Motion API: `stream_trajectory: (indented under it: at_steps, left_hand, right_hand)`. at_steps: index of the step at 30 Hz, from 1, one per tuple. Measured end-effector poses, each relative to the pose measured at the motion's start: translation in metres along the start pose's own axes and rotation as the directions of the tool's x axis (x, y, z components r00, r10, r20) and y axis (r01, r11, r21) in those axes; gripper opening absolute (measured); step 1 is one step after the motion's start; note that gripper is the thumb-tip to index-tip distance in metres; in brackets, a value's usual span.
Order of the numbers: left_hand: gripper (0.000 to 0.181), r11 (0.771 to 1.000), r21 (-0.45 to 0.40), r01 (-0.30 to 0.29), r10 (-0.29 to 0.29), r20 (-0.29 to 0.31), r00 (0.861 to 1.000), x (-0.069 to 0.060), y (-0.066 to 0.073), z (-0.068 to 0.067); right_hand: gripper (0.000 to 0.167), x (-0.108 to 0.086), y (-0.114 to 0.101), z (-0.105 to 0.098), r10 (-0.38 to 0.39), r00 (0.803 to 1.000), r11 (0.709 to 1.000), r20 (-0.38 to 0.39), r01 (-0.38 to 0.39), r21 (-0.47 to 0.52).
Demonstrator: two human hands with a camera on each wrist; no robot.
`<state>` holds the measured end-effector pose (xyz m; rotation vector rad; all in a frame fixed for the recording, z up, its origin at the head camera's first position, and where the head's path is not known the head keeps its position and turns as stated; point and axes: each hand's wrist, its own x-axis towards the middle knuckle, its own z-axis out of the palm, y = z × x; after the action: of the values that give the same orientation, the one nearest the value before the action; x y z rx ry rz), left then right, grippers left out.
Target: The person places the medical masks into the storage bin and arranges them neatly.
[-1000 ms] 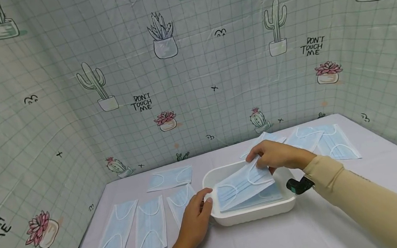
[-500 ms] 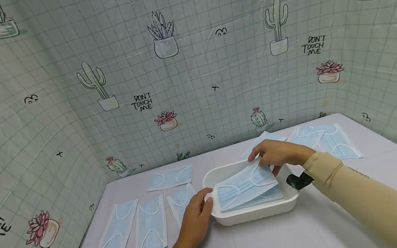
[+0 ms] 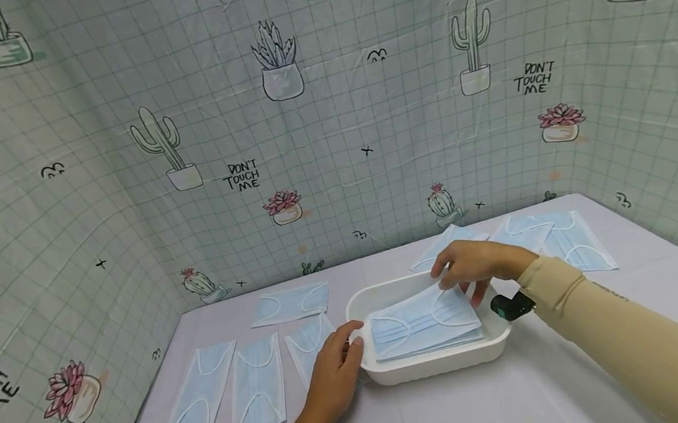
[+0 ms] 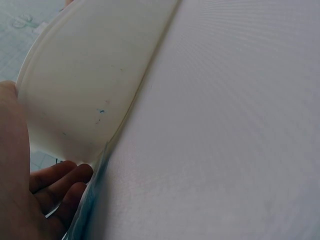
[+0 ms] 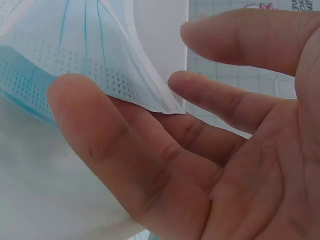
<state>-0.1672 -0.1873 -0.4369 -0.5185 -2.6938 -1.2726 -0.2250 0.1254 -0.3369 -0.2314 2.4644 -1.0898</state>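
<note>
A white plastic tray point(image 3: 436, 369) stands on the table with a small stack of pale blue face masks point(image 3: 423, 322) in it. My left hand point(image 3: 334, 368) holds the tray's left end. In the left wrist view, several fingers point(image 4: 62, 185) curl beside the tray's outer wall. Over the tray's back right corner is my right hand point(image 3: 473, 263), beside the top mask. The right wrist view shows the thumb and fingers spread apart, with the mask's corner point(image 5: 150, 100) lying against some fingers and pinched by none. The rest of the left fingers are hidden in the head view.
Several loose masks point(image 3: 254, 386) lie left of the tray, one of them partly behind my left hand. More masks point(image 3: 575, 243) lie at the back right, some overlapping. A cactus-print cloth point(image 3: 361, 121) rises behind the table point(image 3: 629, 299).
The top mask's raised right end has come down onto the stack in the tray. My right hand has moved slightly right and its fingers have let go of the mask. My left hand stays put.
</note>
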Motion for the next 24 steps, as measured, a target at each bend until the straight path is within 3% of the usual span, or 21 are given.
stream_trajectory:
  at_steps: [24]
  left_hand:
    - [0.037, 1.000, -0.001, -0.005, 0.005, 0.006, 1.000, 0.0018, 0.0003, -0.0026]
  right_hand:
    - [0.031, 0.0054, -0.0040, -0.0016, 0.030, 0.999, 0.995, 0.026, -0.027, -0.093]
